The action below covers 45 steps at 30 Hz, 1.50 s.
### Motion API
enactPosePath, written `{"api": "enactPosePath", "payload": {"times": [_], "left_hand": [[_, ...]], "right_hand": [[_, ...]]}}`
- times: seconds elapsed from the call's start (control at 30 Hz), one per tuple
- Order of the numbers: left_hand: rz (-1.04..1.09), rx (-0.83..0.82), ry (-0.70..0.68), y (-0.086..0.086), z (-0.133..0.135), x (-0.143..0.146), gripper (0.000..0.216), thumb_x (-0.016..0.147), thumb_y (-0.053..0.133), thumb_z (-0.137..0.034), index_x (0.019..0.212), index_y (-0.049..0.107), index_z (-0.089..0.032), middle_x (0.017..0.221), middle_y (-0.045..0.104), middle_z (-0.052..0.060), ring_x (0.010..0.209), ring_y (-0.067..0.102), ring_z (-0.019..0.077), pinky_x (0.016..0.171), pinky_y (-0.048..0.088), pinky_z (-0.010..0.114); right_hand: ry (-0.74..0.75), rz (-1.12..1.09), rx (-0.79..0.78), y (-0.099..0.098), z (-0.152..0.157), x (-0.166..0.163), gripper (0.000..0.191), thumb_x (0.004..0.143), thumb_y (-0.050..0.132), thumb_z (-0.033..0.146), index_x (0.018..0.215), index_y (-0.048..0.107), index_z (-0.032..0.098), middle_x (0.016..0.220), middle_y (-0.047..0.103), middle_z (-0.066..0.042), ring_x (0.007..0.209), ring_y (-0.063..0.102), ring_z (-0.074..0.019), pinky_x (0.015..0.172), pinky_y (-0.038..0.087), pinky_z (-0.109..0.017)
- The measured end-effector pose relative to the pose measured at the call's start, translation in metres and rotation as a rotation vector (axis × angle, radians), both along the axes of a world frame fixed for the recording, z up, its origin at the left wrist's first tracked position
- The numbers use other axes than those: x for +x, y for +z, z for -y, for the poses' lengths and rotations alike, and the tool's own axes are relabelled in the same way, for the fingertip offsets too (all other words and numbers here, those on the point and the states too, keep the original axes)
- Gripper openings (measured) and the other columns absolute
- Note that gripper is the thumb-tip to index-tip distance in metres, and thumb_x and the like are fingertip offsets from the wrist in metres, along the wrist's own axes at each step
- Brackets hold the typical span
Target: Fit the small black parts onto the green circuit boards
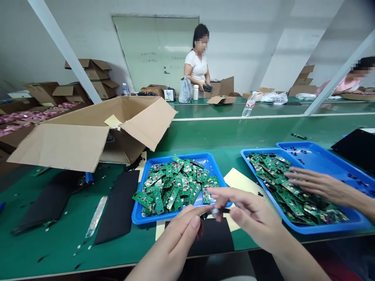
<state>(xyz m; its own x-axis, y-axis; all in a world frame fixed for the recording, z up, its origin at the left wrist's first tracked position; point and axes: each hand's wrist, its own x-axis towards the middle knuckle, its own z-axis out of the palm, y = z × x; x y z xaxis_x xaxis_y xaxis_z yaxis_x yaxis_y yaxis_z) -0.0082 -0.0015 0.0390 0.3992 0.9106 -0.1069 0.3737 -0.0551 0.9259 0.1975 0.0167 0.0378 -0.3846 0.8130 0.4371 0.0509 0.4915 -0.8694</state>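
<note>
My left hand [181, 234] and my right hand [252, 214] meet just in front of a blue tray [137, 218] heaped with several small green circuit boards [175, 187]. Both hands are closed in a pinch around a small dark part [219, 210] held between the fingertips. My left thumb and forefinger grip its left end, and my right fingers hold the other end. Its exact shape is too small to make out. Under my hands lies a black sheet [216, 238].
A co-worker's hand [319, 183] rests on green boards in a second blue tray [322, 230]; a third tray [322, 160] sits behind. An open cardboard box [73, 144] stands left, with black foam sheets [120, 207] beside it. A water bottle [249, 105] and a standing person [197, 66] are beyond.
</note>
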Motion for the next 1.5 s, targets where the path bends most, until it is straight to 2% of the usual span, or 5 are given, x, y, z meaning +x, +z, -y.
{"api": "enactPosePath", "payload": {"times": [0.17, 0.43, 0.6, 1.0, 1.5], "left_hand": [[-0.031, 0.489, -0.14, -0.011, -0.007, -0.009, 0.04, 0.096, 0.044, -0.028, 0.135, 0.048, -0.03, 0.108, 0.063, 0.007, 0.096, 0.064, 0.0181, 0.084, 0.054, 0.028], [-0.148, 1.194, -0.073, -0.026, -0.008, -0.007, 0.053, 0.09, 0.05, 0.0, 0.139, 0.044, -0.018, 0.111, 0.062, 0.007, 0.111, 0.057, 0.021, 0.108, 0.037, 0.045], [-0.159, 1.245, -0.052, -0.025, -0.005, -0.007, 0.047, 0.095, 0.039, -0.004, 0.139, 0.045, -0.019, 0.114, 0.061, 0.008, 0.115, 0.055, 0.0225, 0.108, 0.038, 0.046], [-0.257, 1.413, 0.237, -0.016, -0.008, -0.005, 0.053, 0.087, 0.06, -0.009, 0.136, 0.05, -0.028, 0.087, 0.06, 0.003, 0.083, 0.062, 0.0188, 0.086, 0.054, 0.035], [0.129, 0.93, 0.092, -0.002, -0.01, 0.001, 0.03, 0.082, 0.069, -0.035, 0.11, 0.069, -0.024, 0.077, 0.066, 0.002, 0.067, 0.066, 0.0139, 0.06, 0.057, 0.021]], "right_hand": [[0.099, -0.238, -0.066, -0.009, -0.003, 0.011, 0.042, 0.094, 0.044, 0.055, 0.105, 0.071, 0.025, 0.075, 0.074, -0.001, 0.067, 0.072, -0.017, 0.098, 0.047, -0.046], [-0.513, 0.197, 0.533, 0.015, 0.016, 0.015, 0.023, 0.09, 0.053, 0.013, 0.108, 0.066, 0.019, 0.104, 0.073, -0.008, 0.105, 0.066, -0.0237, 0.105, 0.041, -0.049], [-0.23, 0.396, 0.418, 0.025, 0.03, -0.003, 0.026, 0.09, 0.058, 0.02, 0.115, 0.062, 0.014, 0.098, 0.074, -0.008, 0.096, 0.069, -0.0229, 0.11, 0.034, -0.053], [0.2, -0.388, -0.625, -0.011, 0.031, -0.025, 0.036, 0.086, 0.065, 0.037, 0.116, 0.059, 0.019, 0.061, 0.052, 0.007, 0.052, 0.059, -0.0083, 0.068, 0.053, -0.026], [0.052, -0.273, -0.486, -0.009, 0.026, -0.031, 0.016, 0.082, 0.064, 0.031, 0.089, 0.059, 0.017, 0.064, 0.058, 0.003, 0.05, 0.054, -0.0071, 0.05, 0.049, -0.018]]}}
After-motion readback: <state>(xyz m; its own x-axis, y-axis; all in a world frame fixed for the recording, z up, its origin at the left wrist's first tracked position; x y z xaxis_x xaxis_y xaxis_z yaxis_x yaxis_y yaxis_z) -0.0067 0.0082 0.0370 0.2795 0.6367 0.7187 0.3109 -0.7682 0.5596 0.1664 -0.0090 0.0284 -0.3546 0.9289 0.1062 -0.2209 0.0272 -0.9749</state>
